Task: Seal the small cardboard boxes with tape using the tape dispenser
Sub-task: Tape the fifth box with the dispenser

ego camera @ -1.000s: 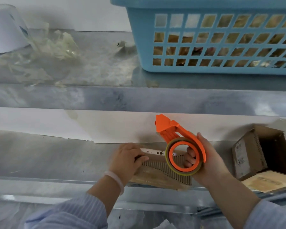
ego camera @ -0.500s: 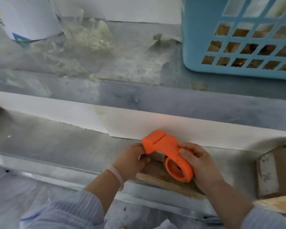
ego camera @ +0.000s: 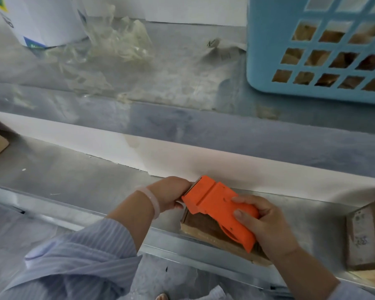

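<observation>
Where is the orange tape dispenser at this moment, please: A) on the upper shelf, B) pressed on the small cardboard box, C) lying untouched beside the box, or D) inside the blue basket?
B: the right hand grips the orange tape dispenser flat on the small cardboard box, whose end the left hand holds.

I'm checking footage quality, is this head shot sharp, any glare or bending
Head view: soft overall, the cardboard box at the right edge smeared; the wide lens slightly bows the metal shelf edge; dull sheen there, no hard glare; the tape dispenser throws a faint orange tint on the wall.
</observation>
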A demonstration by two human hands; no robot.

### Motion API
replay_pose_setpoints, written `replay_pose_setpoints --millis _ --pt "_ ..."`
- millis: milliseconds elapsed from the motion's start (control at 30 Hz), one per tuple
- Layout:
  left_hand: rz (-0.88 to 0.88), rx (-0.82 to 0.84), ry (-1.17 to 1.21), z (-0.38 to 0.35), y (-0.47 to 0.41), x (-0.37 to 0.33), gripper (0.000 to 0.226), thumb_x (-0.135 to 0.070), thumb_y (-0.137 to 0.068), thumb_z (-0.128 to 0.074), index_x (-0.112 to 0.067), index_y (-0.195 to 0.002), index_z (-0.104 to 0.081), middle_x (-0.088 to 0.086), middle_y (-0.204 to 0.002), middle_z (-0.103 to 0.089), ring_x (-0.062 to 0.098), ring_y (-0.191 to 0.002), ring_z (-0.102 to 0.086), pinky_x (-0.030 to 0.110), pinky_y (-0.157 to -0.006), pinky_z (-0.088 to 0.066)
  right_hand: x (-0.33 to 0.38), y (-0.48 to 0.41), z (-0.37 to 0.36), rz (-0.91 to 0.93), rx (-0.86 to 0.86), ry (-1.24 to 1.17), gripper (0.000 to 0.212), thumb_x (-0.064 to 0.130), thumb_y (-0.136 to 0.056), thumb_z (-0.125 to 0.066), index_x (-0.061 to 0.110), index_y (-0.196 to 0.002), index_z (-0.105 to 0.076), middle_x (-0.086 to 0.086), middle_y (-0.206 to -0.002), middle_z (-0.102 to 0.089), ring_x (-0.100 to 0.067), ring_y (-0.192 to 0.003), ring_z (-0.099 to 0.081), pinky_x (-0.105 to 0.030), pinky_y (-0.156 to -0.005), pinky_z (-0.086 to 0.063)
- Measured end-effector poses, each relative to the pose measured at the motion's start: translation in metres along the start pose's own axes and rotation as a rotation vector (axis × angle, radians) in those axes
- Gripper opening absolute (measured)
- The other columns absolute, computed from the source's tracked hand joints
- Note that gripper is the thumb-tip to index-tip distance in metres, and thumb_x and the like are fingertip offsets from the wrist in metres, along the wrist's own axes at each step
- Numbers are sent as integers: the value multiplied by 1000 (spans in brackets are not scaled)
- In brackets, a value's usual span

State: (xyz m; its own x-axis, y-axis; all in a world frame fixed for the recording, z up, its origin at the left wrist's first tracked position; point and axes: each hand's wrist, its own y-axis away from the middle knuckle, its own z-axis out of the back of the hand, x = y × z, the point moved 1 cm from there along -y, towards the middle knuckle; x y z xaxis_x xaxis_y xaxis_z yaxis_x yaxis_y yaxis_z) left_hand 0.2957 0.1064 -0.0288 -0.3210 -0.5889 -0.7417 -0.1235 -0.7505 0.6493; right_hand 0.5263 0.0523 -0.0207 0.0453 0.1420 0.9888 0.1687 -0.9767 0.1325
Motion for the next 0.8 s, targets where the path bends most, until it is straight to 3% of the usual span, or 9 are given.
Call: replay_pose_setpoints --millis 167,300,400,533,667,733,800 --pt "-43 74 52 4 4 -1 22 -12 -99 -45 -11 -79 -55 3 -65 -50 12 -59 -46 21 -55 -39 -1 0 3 7 19 16 60 65 -38 -89 32 -87 -78 3 -105 -74 -17 -93 -71 -31 -70 -59" --pt "-79 42 -80 7 11 -5 19 -16 -99 -50 -14 -87 -65 3 -71 -62 14 -67 -57 24 -60 -49 4 0 6 -3 43 11 24 28 -62 -85 33 -85 -79 5 -104 -74 -20 -95 -70 -34 -71 -59" --pt "-178 -91 -266 7 15 -11 16 -20 -97 -55 -16 -85 -65 0 -72 -65 10 -64 -60 22 -60 -51 8 -1 7 9 96 45 24 27 -62 -89 34 -82 -78 7 -101 -74 -12 -90 -71 -25 -66 -57" --pt "-283 -165 -283 2 17 -9 17 -17 -97 -57 -14 -82 -62 0 -73 -65 10 -63 -62 21 -59 -53 14 -2 12 30 141 89 26 17 -60 -78 36 -77 -79 7 -99 -74 -9 -87 -70 -21 -65 -56" --pt "-317 -233 -237 -5 13 1 21 -14 -97 -57 -16 -76 -58 -3 -65 -61 8 -56 -56 17 -52 -48 19 -2 21 23 174 150 24 24 -59 -85 37 -78 -78 7 -100 -74 -12 -88 -70 -22 -65 -56" --pt "-307 -284 -191 1 11 7 21 -14 -96 -58 -16 -76 -58 -3 -63 -60 11 -58 -55 20 -54 -50 21 -1 26 26 177 177 31 42 -52 -94 37 -79 -78 9 -99 -73 -10 -86 -69 -21 -65 -55" --pt "-302 -312 -182 10 10 13 19 -14 -96 -58 -16 -78 -59 -2 -63 -60 12 -58 -54 20 -55 -50 25 -1 31 26 174 200 53 64 -37 -90 36 -80 -78 9 -99 -73 -8 -85 -69 -21 -65 -56"
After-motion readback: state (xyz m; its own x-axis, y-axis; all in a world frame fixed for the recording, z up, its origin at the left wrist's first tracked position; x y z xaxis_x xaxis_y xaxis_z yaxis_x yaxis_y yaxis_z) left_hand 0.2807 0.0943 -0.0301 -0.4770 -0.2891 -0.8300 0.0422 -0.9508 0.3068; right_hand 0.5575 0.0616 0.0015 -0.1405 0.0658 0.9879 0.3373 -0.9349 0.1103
